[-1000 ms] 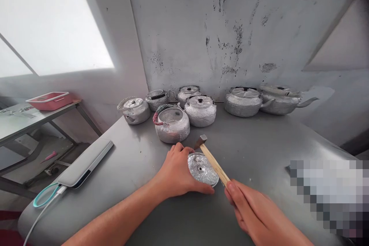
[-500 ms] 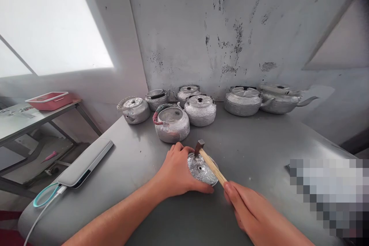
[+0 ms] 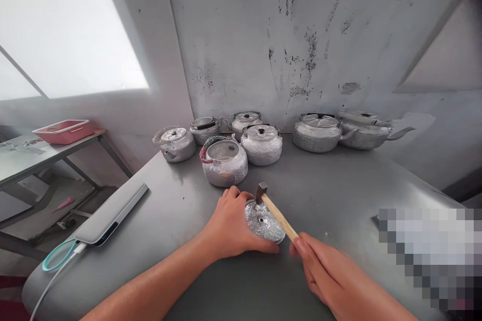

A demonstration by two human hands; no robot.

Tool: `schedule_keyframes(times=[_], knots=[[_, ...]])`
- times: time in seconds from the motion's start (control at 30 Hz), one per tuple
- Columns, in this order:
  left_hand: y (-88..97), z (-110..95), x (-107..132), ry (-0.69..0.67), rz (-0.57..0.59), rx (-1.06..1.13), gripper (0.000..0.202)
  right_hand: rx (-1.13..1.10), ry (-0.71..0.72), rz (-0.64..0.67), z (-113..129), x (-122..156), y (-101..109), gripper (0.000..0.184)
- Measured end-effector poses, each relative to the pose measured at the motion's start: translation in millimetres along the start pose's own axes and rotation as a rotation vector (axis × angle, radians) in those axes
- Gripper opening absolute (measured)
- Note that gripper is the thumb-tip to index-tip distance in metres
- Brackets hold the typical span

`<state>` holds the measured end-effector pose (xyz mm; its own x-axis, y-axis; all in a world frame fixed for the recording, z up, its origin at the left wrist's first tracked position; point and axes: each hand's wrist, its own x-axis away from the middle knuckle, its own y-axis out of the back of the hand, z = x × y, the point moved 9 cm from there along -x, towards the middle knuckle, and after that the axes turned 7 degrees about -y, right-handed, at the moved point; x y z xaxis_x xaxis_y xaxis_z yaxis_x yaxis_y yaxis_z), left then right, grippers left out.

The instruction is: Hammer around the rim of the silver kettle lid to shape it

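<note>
My left hand (image 3: 235, 225) grips the left edge of a round, textured silver lid (image 3: 265, 223) with a small hole in its middle. The lid lies on the grey table. In my right hand (image 3: 318, 263) is a hammer (image 3: 280, 218) with a pale wooden handle and a dark metal head. Its head is at the far edge of the lid; whether it touches the metal I cannot tell. Just beyond my hands stands a lidless kettle (image 3: 226, 170) with a red and green wrapped handle.
Several silver kettles (image 3: 261, 146) line the back of the table (image 3: 320, 200) by the wall. A grey power bank (image 3: 113, 210) with a white cable lies at left. A pixelated area covers the right side. A pink basket (image 3: 66, 133) sits on another table.
The hammer has shifted very slightly right, and my right hand has turned a little on its handle. My left hand and the lid stay in place.
</note>
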<state>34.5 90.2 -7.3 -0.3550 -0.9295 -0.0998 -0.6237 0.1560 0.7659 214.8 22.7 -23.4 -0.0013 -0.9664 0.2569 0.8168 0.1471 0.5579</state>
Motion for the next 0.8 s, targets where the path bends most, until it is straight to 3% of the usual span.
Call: schedule_keyframes(times=[0.17,0.37,0.5,0.8], knots=[[0.4,-2.1,-0.2,-0.003,-0.005,-0.006,0.094,-0.02,-0.238,0.263,-12.1,3.5,-19.7,0.051],[1.7,-3.1,-0.8,-0.008,-0.042,-0.04,0.094,-0.187,-0.294,0.279,15.0,5.6,-22.0,0.043],[1.3,-4.0,-1.1,-0.021,-0.047,-0.034,0.096,-0.222,-0.239,0.212,10.6,4.0,-25.0,0.042],[0.0,-4.8,1.5,0.023,-0.005,-0.037,0.092,-0.26,-0.16,0.212,5.1,1.5,-35.5,0.033]])
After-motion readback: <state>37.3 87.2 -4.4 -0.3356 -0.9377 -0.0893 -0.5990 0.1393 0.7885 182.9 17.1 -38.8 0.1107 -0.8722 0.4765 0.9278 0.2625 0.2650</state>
